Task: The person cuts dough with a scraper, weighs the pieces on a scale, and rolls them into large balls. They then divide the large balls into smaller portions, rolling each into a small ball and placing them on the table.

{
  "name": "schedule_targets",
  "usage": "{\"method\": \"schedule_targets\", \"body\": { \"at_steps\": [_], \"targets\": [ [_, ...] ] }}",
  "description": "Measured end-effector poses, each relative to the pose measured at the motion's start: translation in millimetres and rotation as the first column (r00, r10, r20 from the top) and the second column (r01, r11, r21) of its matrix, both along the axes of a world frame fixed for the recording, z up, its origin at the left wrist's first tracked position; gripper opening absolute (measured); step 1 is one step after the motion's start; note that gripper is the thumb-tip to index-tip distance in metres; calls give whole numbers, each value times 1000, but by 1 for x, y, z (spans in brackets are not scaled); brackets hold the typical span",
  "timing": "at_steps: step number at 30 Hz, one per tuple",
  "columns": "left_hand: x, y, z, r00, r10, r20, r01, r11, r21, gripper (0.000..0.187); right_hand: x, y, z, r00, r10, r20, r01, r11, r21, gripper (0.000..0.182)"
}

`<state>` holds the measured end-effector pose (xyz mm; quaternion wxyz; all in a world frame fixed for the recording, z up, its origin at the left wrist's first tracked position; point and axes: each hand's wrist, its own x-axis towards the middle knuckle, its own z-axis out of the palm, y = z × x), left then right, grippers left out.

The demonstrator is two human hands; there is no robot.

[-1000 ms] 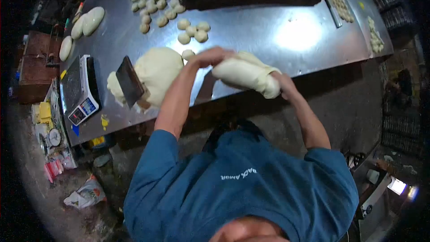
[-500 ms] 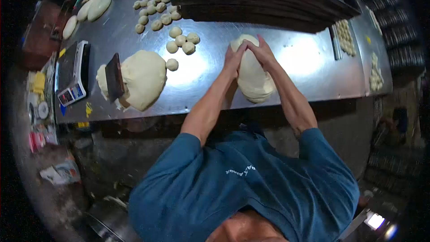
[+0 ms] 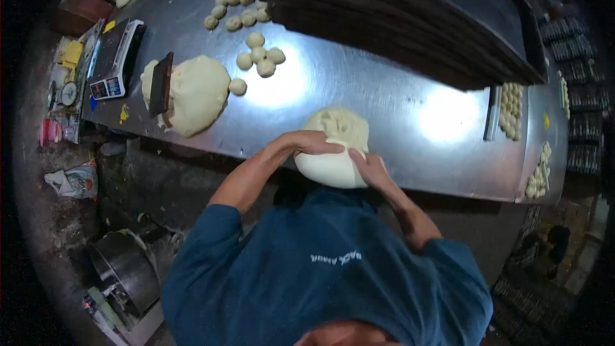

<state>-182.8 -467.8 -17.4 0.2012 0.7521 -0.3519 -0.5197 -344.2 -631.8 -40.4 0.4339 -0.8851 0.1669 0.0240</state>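
My left hand [image 3: 315, 143] and right hand [image 3: 371, 168] grip the dough [image 3: 333, 170] at the table's [image 3: 416, 178] near edge, thumbs over its middle fold. It looks soft, stretchy and fairly heavy; I'd best hold it broadly, supporting its sagging underside.

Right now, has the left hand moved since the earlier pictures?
Yes. The left hand has moved toward the person, and is now closer to the near edge of the table than in both earlier pictures.
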Motion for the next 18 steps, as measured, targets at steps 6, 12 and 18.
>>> {"method": "schedule_targets", "body": {
  "at_steps": [6, 12, 18],
  "targets": [
    [100, 9, 13, 623, 708, -333, -699, 313, -643, 47, 40, -136, 1, 763, -399, -509, 597, 736, 318, 56],
    [-50, -24, -69, 688, 591, -421, -590, 116, -799, 63, 100, -139, -29, 964, 141, 226, -137, 990, -36, 60],
    [49, -106, 15, 310, 424, -851, -917, -105, -386, 49, 191, -75, 76, 918, -183, 351, 138, 979, 152, 75]
  ]
}}
